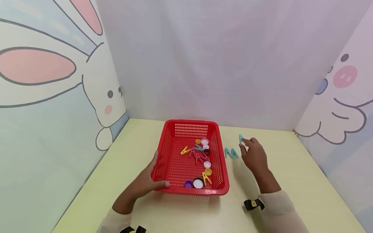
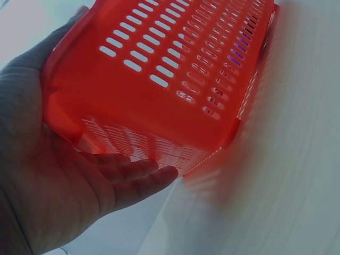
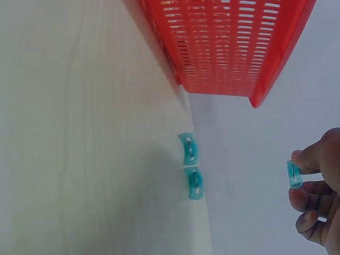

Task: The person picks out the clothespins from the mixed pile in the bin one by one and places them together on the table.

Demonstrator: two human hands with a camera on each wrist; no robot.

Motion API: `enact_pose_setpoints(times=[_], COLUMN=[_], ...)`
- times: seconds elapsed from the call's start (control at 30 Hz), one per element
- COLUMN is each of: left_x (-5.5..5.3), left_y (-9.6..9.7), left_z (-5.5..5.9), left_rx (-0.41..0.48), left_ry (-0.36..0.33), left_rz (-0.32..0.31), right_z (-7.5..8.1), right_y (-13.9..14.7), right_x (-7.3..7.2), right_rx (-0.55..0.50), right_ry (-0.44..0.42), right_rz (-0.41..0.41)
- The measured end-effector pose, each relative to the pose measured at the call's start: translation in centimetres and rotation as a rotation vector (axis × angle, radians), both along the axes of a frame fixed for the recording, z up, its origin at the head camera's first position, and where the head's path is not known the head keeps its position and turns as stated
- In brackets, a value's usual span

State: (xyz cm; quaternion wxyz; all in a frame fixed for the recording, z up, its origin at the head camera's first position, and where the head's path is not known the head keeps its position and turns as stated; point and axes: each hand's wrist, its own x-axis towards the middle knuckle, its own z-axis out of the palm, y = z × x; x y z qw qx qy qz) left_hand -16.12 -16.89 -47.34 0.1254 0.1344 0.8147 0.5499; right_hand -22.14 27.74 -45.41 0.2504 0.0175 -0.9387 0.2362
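Both sleeves (image 1: 281,207) are beige, the wristbands (image 1: 256,204) black.

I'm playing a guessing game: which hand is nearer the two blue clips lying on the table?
The right hand. It is just right of the two blue clips, pinching another blue clip. The left hand is farther off, holding the near left corner of the red basket.

Glossy plastic basket (image 1: 198,191) against the left fingers (image 2: 141,188); plastic peg (image 1: 240,138) (perhaps matt, seen small) between the right fingers (image 3: 313,159); smooth, wood-grained table (image 3: 106,106) below them.
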Motion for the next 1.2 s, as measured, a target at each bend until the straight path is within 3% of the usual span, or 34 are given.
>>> enact_pose_setpoints(times=[0.17, 0.63, 1.2], left_x=[-0.1, -0.3, -0.3], left_y=[0.1, 0.1, 0.0], left_z=[0.0, 0.3, 0.1], left_rx=[-0.007, -0.022, -0.016], left_ry=[-0.004, -0.027, -0.015], left_rz=[0.004, 0.020, 0.012], right_z=[-0.5, -1.7, -2.7], right_y=[0.3, 1.5, 1.6], right_x=[-0.3, -0.9, -1.3], right_rx=[0.038, 0.098, 0.124], right_ry=[-0.168, -0.432, -0.527], right_rz=[-0.022, -0.057, -0.057])
